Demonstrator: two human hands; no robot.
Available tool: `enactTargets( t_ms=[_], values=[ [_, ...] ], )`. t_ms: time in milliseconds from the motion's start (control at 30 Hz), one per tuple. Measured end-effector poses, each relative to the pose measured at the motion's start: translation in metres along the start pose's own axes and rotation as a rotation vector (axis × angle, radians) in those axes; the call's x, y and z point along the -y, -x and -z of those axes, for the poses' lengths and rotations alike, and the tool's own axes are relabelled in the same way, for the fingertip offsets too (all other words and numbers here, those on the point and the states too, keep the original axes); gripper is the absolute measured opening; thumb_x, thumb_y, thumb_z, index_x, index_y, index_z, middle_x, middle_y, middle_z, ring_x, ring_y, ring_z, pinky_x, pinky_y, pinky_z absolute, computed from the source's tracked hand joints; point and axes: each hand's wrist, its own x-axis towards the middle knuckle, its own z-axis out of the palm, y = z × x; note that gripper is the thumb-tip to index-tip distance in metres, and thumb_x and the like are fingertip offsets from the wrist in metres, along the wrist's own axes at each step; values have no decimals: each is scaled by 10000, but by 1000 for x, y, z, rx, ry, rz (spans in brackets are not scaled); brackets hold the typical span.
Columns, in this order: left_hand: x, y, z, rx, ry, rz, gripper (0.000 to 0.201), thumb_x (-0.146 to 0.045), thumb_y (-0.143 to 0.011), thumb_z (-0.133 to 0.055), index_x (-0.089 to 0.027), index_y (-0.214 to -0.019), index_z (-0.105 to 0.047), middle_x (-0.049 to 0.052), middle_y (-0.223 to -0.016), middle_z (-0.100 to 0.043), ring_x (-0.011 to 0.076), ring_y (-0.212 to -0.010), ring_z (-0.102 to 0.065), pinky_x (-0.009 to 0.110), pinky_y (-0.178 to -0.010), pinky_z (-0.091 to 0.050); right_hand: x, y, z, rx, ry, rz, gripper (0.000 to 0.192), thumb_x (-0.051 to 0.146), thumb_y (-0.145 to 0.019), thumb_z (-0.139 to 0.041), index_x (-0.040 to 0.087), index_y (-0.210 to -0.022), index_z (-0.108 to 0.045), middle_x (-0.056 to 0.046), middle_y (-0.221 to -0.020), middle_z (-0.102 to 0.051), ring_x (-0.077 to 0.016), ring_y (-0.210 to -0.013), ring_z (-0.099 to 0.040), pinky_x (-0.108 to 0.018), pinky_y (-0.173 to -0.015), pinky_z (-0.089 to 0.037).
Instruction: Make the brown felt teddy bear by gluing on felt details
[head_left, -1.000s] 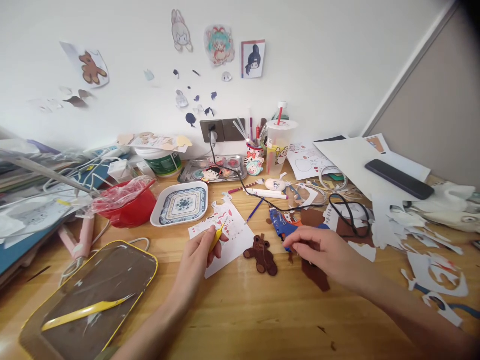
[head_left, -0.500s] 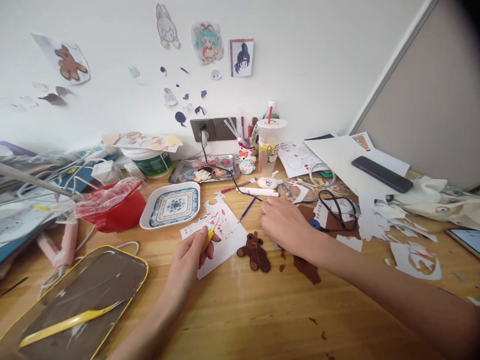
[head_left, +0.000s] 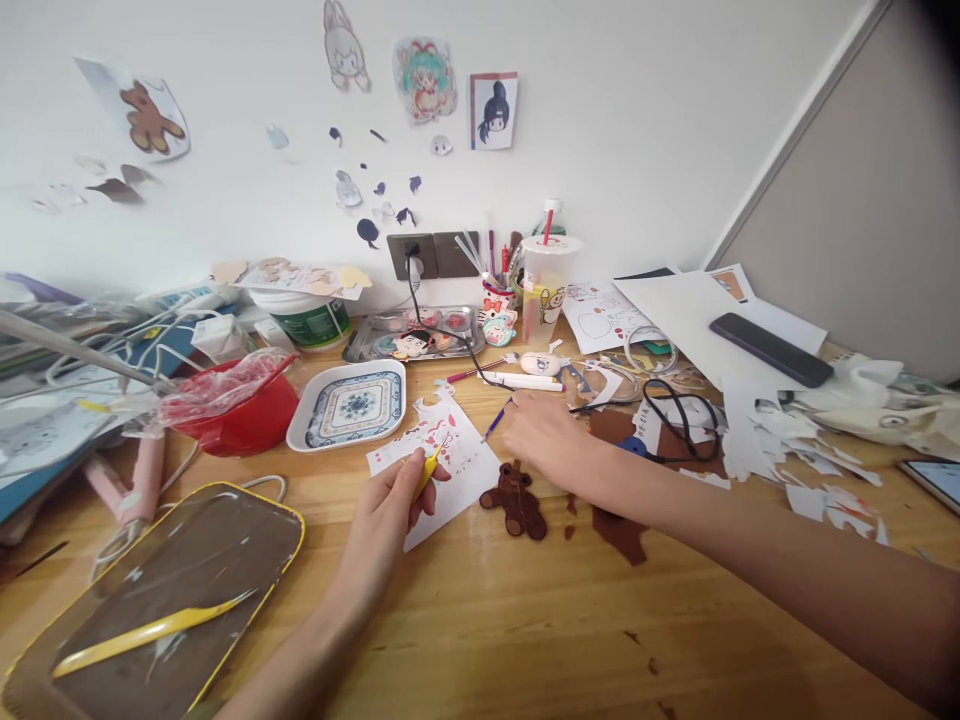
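A cluttered craft desk (head_left: 480,640), seen from above the worker's own hands. At far left lies a yellow-rimmed tray (head_left: 161,590) with a yellow tool (head_left: 146,632) resting on it; behind it sit a red bowl (head_left: 247,420) stuffed with plastic wrap and a patterned blue-and-white dish (head_left: 351,405). The left hand (head_left: 386,525) is closed around a small yellow-handled tool (head_left: 427,468), its tip over a printed paper sheet (head_left: 442,465) lying on the wood. Just right of that sheet lies the brown felt bear (head_left: 516,498), flat on the desk, cut out and apparently assembled; neither hand touches it. The right hand (head_left: 544,435) reaches across just beyond the bear, palm down over the things behind it; whether its fingers grip anything cannot be told from this angle. A purple pen (head_left: 498,420) lies beside its fingertips.

Judging by the finished-looking bear and the brown felt scraps (head_left: 619,530) to its right, the cutting appears largely done, with detailing or gluing seemingly left.

Farther right, a black cable (head_left: 679,415) loops over paper offcuts (head_left: 795,440), and a dark phone (head_left: 769,348) rests on white sheets. Along the wall stand a drink cup (head_left: 547,290) and a wall socket (head_left: 431,255). The litter crowds the right hand's working space; the cable and scraps lie closest to its reach.
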Motion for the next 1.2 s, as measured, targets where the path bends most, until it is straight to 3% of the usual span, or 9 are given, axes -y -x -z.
enactTargets(
  t_ms=[100, 167, 267, 400, 533, 633, 733, 1067, 1200],
  values=[
    [3, -1, 1, 21, 18, -1, 399, -512, -787, -409, -157, -709, -574, -47, -508, -416, 81, -443, -311, 215, -430, -211, 0, 0, 5, 2, -33, -50, 169, 267, -847, -505, 151, -954, -564, -46, -967, -582, -151, -826, -565, -341, -718, -472],
    [4, -2, 3, 36, 31, 4, 393, -510, -787, -417, -158, -722, -578, -47, -514, -421, 77, -446, -310, 212, -430, -209, -1, 2, 12, -10, -68, -80, 85, 205, -801, -552, 132, -797, -596, -39, -845, -600, -168, -823, -556, -342, -709, -454],
    [2, -1, 2, 25, 80, -10, 386, -500, -790, -427, -151, -738, -584, -42, -526, -434, 74, -454, -305, 209, -433, -214, 0, 9, 27, -59, -171, -119, 118, 136, -713, -579, 137, -596, -596, -38, -706, -593, -189, -790, -541, -307, -657, -423],
    [-6, 7, -3, 53, 239, -79, 353, -470, -797, -438, -148, -745, -573, -17, -609, -531, 66, -467, -308, 201, -445, -241, 9, 36, 44, -102, -405, -159, 191, 258, -801, -462, 168, -735, -617, 14, -644, -575, -96, -549, -501, -206, -480, -377],
    [-12, 21, -15, 203, 311, 11, 229, -343, -678, -652, -170, -768, -532, -17, -738, -605, 33, -448, -293, 179, -418, -206, 29, 66, 41, -167, -666, -215, 185, 233, -794, -466, 171, -683, -600, 18, -641, -524, -88, -556, -471, -200, -498, -368],
    [-19, 30, -28, 278, 354, 86, 236, -290, -627, -702, -174, -753, -540, -38, -659, -583, 24, -427, -288, 175, -399, -179, 39, 77, 34, -232, -877, -221, 109, 168, -722, -544, 178, -627, -596, 38, -609, -444, -83, -557, -425, -197, -508, -350],
    [-27, 35, -39, 274, 386, 88, 187, -254, -619, -705, -167, -703, -562, -57, -561, -548, 22, -411, -297, 179, -393, -171, 40, 80, 31, -259, -923, -228, 108, 151, -719, -542, 178, -626, -590, 36, -623, -421, -81, -560, -412, -196, -515, -352],
    [-26, 32, -54, 200, 344, 85, 138, -194, -637, -673, -162, -713, -562, -32, -575, -603, 41, -460, -437, 173, -398, -219, 16, 89, 27, -86, -1124, -266, 168, 298, -826, -466, 205, -817, -605, -6, -772, -579, -133, -728, -526, -235, -639, -413],
    [-23, 30, -59, 200, 318, 137, 212, -186, -592, -704, -170, -704, -525, -52, -572, -588, 25, -425, -392, 166, -374, -180, 17, 91, 25, -28, -1090, -305, 139, 286, -794, -501, 194, -740, -589, 23, -688, -554, -113, -629, -482, -216, -545, -364]
  ],
)
